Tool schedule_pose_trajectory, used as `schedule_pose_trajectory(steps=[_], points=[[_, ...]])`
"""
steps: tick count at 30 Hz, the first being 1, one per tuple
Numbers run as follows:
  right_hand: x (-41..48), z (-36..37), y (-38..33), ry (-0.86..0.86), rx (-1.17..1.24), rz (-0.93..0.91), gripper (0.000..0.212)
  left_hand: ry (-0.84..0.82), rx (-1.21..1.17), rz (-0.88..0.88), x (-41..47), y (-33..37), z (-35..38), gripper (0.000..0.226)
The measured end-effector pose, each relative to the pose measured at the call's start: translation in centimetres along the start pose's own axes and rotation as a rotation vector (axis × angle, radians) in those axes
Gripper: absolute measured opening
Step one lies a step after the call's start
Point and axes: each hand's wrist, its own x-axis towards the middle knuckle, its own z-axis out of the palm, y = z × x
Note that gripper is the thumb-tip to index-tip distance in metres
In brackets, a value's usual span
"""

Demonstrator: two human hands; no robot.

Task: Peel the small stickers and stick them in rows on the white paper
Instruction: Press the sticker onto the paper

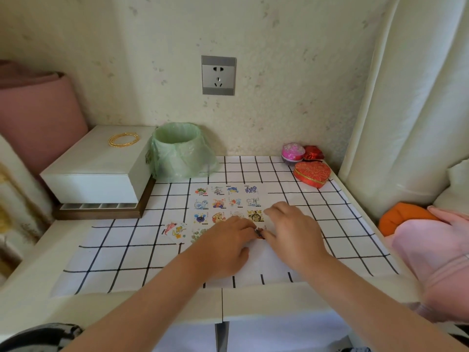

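Observation:
A white paper (266, 260) lies on the checked tablecloth (121, 250). Several small cartoon stickers (227, 199) sit on it in rows. A loose strip of stickers (175, 231) lies just left of the paper. My left hand (225, 247) and my right hand (294, 232) meet over the paper's lower rows. Between their fingertips they pinch one small dark and red sticker (259, 234). The hands hide part of the lowest rows.
A white box (96, 171) with gold bangles (123, 139) stands at the back left. Next to it is a bin lined with a green bag (177, 151). Small red and pink boxes (312, 172) sit at the back right. Pink and orange cloth (416, 224) lies at the right.

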Motion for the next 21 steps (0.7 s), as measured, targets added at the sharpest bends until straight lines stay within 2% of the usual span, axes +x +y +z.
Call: schedule_pose_trajectory(steps=[3, 8, 10, 17, 21], points=[[-1.2, 0.3, -0.4, -0.023, -0.054, -0.194, 0.031, 0.021, 0.022, -0.015, -0.5, 0.2, 0.6, 0.055], [-3.2, 0.0, 0.0, -0.288, 0.012, -0.179, 0.074, -0.001, 0.048, -0.054, -1.3, 0.3, 1.4, 0.06], [-3.5, -0.1, 0.3, -0.402, 0.05, -0.174, 0.085, -0.024, 0.057, -0.078, -1.6, 0.4, 1.6, 0.065], [-3.8, 0.2, 0.1, -0.314, 0.03, -0.15, 0.083, -0.127, 0.098, -0.126, -1.8, 0.8, 1.4, 0.083], [-3.5, 0.0, 0.5, -0.339, 0.052, -0.142, 0.084, -0.156, 0.142, -0.122, -1.5, 0.9, 1.1, 0.089]])
